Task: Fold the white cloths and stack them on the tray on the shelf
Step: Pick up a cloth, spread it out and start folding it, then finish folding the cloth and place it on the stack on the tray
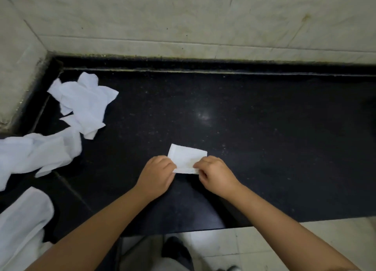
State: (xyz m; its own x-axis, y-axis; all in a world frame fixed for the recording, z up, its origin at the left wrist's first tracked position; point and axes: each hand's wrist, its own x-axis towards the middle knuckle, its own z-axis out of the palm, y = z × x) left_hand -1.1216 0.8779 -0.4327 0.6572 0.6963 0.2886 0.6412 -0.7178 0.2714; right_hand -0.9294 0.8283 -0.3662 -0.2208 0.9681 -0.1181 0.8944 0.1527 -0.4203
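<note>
Two bare forearms reach in from the near edge over a black stone counter [264,148]. Nearest of all, below the counter's front edge, pale floor tiles [264,246] show, with a dark shoe [177,252] on them. At the near left corner a white cloth [22,226] lies rumpled on the counter, partly cut off by the frame edge. Just beyond it, still at the left, a larger heap of white cloth [38,154] sprawls loosely.

Toward the middle of the counter, the left hand [155,176] pinches the near left corner of a small folded white cloth [188,156], fingers curled onto its edge. The right hand [216,175] pinches the near right corner of the same piece, fingers and thumb closed on it. That cloth is a compact rectangle, its far part lying flat on the stone.

Farther back on the left, another crumpled cloth [85,104] rests near the corner. Beyond the counter rises a pale marble wall [203,16], which also runs along the left side.
</note>
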